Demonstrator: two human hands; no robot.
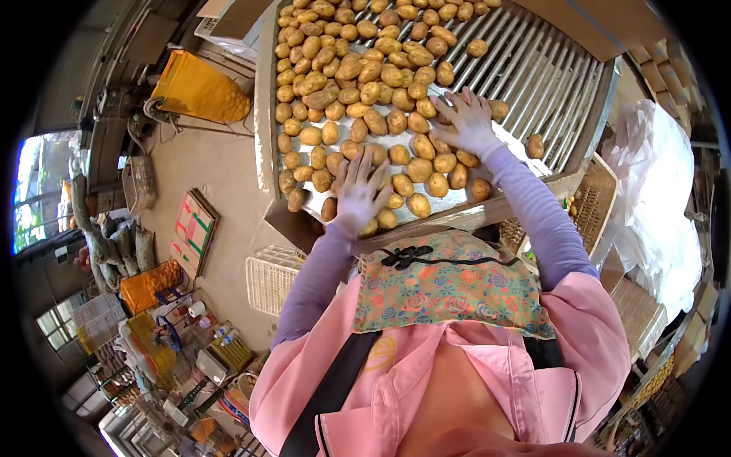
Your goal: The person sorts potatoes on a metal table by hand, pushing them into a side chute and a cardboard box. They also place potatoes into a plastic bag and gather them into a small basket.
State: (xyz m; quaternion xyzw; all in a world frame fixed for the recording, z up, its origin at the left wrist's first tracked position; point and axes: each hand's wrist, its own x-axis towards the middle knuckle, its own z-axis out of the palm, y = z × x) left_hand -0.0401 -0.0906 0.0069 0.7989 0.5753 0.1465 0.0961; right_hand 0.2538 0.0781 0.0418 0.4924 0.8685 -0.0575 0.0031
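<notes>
While potatoes (371, 93) cover the bench (265, 137) from the top of the frame down to its centre, both hands lie palm down among them, fingers spread. The left hand (360, 186) rests on potatoes at the centre; the right hand (467, 123), fanned wider, touches others just above and to the right. The potatoes are round to oval, tan to brown, some darkly blotched. Beneath them shows a smooth, pale sheet (461, 199); toward the upper right, shiny metal rollers (563, 91) run in parallel bars, with a few potatoes lying along their near side. Ribbed lavender sleeves (537, 202) cover the forearms, above a floral cloth (449, 293).

Left of centre, below the bench, stands a white lattice crate (274, 278). A tan slotted crate (598, 206) sits at right, a few small roundish things inside, beside crumpled white plastic (655, 206). At upper left hangs a yellow sack (199, 87), its contents unclear.
</notes>
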